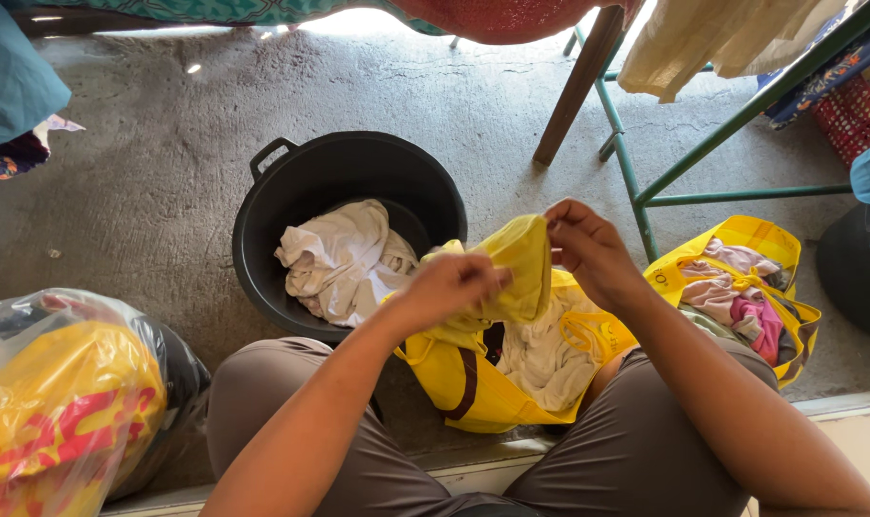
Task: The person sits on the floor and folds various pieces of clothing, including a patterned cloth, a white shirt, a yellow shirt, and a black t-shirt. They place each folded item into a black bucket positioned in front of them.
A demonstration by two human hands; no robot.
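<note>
Left hand [454, 285] and right hand [588, 244] are both pinching a yellow cloth [519, 268], fingers closed, holding it stretched above the yellow bag [473, 388]. Beyond, a black tub [291, 191] is holding white laundry [344, 258].

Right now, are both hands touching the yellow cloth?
Touching. The head view shows the left hand and right hand each pinching the yellow cloth, with no gap.
</note>
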